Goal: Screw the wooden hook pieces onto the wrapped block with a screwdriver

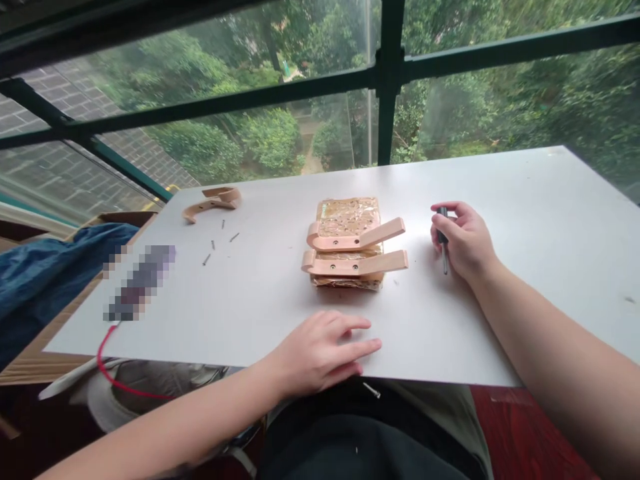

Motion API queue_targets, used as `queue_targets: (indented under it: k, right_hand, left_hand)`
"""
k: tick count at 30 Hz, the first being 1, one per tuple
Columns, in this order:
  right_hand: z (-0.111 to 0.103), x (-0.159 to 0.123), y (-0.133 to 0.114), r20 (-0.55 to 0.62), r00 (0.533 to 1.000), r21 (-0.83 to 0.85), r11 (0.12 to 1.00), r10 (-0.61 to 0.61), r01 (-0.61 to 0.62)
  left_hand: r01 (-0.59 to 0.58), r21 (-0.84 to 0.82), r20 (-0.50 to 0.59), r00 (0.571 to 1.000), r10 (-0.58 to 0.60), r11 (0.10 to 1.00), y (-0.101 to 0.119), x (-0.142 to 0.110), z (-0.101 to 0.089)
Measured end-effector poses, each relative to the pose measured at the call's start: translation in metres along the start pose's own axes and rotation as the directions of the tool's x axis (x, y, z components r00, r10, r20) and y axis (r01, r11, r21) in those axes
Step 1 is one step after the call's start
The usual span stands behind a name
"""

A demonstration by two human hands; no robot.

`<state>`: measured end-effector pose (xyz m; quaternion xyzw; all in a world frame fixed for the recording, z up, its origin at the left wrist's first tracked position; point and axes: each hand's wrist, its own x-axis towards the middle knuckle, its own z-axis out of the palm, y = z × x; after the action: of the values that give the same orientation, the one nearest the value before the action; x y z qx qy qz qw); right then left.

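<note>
My right hand (467, 240) is closed around the black handle of a screwdriver (443, 230), its metal shaft pointing down toward the table. At the table's near edge, my left hand (325, 353) has its fingers spread and holds nothing. A screw (371, 391) shows just past that edge, below my left fingertips, against dark clothing; whether it rests there or is falling I cannot tell. Between my hands and farther back lies a block wrapped in shiny tan film (349, 212). Across it lie two wooden hooks, a rear one (345, 243) and a front one (345, 267), each with two screw holes or heads visible.
More curved wooden hooks (215, 202) lie at the far left of the white table (260, 313), with several loose screws (213, 245) nearby. A pixelated phone-like object (143, 283) with a red cable (107, 370) is at left. Beside the table stands a cardboard box (55, 353) holding blue cloth; windows border the back.
</note>
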<state>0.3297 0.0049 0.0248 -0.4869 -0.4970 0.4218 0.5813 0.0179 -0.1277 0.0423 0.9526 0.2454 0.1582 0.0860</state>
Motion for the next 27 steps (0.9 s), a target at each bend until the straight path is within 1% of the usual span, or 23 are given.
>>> queue_targets:
  k: [2, 4, 7, 10, 11, 12, 14, 16, 19, 20, 21, 22, 23, 25, 26, 27]
  right_hand:
    - [0.000, 0.000, 0.000, -0.006, 1.000, 0.002, 1.000, -0.007, 0.007]
    - [-0.001, 0.001, 0.002, -0.022, 1.000, 0.011, 1.000, -0.011, 0.011]
    - [-0.004, 0.006, 0.004, -0.034, 0.999, 0.047, 0.999, -0.021, 0.023]
    - [-0.005, 0.012, 0.007, -0.041, 0.997, 0.058, 0.996, -0.061, 0.063]
    - [-0.005, 0.014, 0.008, -0.049, 0.997, 0.052, 0.996, -0.065, 0.067]
    - [-0.005, 0.016, 0.009, -0.041, 0.997, 0.038, 0.997, -0.072, 0.073]
    - [-0.005, 0.019, 0.012, -0.038, 0.996, 0.015, 0.997, -0.081, 0.081]
    - [-0.006, 0.022, 0.015, -0.030, 0.997, -0.006, 0.997, -0.075, 0.075]
    - [-0.007, 0.024, 0.019, -0.031, 0.996, -0.026, 0.996, -0.086, 0.085]
    - [-0.008, 0.024, 0.020, -0.034, 0.995, -0.027, 0.996, -0.090, 0.089]
    - [-0.008, 0.025, 0.021, -0.037, 0.995, -0.028, 0.995, -0.096, 0.095]
    - [-0.008, 0.025, 0.022, -0.041, 0.994, -0.027, 0.994, -0.103, 0.102]
    - [-0.007, 0.025, 0.023, -0.047, 0.993, -0.024, 0.994, -0.107, 0.106]
    - [-0.006, 0.024, 0.023, -0.061, 0.993, -0.018, 0.995, -0.102, 0.102]
    - [-0.005, 0.023, 0.023, -0.066, 0.993, -0.015, 0.995, -0.101, 0.100]
    - [-0.004, 0.022, 0.022, -0.073, 0.992, -0.014, 0.995, -0.103, 0.103]
  left_hand:
    - [-0.005, -0.044, 0.012, 1.000, 0.006, 0.999, 0.005, -0.001, 0.013]
    - [-0.003, -0.085, 0.030, 1.000, 0.006, 0.996, 0.008, 0.002, 0.019]
    - [0.007, -0.178, 0.032, 0.999, -0.002, 0.984, 0.002, 0.008, 0.019]
    - [-0.005, -0.306, 0.010, 1.000, 0.008, 0.952, -0.015, 0.008, 0.016]
    - [-0.010, -0.329, 0.013, 1.000, 0.015, 0.944, -0.020, 0.008, 0.015]
    - [0.005, -0.344, 0.007, 1.000, -0.003, 0.939, -0.024, 0.007, 0.014]
    - [0.038, -0.347, 0.034, 0.999, -0.028, 0.937, -0.028, 0.006, 0.011]
    - [0.020, -0.330, 0.020, 1.000, -0.015, 0.944, -0.022, 0.002, 0.007]
    - [-0.064, -0.288, 0.004, 0.998, 0.069, 0.956, 0.001, -0.016, 0.008]
    - [-0.120, -0.302, 0.033, 0.990, 0.136, 0.946, 0.010, -0.025, 0.013]
    - [-0.149, -0.325, 0.094, 0.978, 0.188, 0.934, 0.019, -0.035, 0.021]
    - [-0.142, -0.336, 0.165, 0.964, 0.206, 0.931, 0.026, -0.043, 0.031]
    - [-0.080, -0.327, 0.236, 0.958, 0.163, 0.942, 0.032, -0.051, 0.044]
    - [0.080, -0.277, 0.347, 0.938, 0.023, 0.957, 0.036, -0.057, 0.072]
    - [0.169, -0.229, 0.350, 0.933, -0.081, 0.959, 0.035, -0.055, 0.086]
    - [0.224, -0.177, 0.332, 0.930, -0.156, 0.959, 0.032, -0.049, 0.099]
